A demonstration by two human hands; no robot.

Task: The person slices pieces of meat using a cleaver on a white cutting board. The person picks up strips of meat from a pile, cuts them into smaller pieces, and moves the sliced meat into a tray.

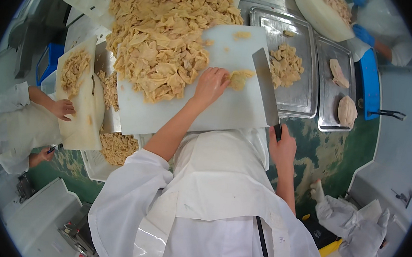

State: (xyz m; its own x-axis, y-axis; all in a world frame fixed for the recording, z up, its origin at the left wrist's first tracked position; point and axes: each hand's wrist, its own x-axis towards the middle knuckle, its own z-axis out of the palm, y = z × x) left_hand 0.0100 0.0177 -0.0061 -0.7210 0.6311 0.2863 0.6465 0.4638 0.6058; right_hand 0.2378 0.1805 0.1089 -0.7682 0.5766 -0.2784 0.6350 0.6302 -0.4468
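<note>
One cleaver (265, 87) flanked board (226, 108).
Left hand (212, 83) touched scrap (238, 79) thereon, grip unclear; right hand (284, 146) clenched handle (278, 131); apron mark (282, 239) illegible.

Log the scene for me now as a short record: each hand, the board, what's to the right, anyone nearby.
Left hand: fingertips at a small yellowish piece
Right hand: grips a broad knife by its black handle
White board: large heap of yellowish pieces at upper left
Right: metal tray with a smaller pile
Nearby: a co-worker's hand on another board, far left
</note>
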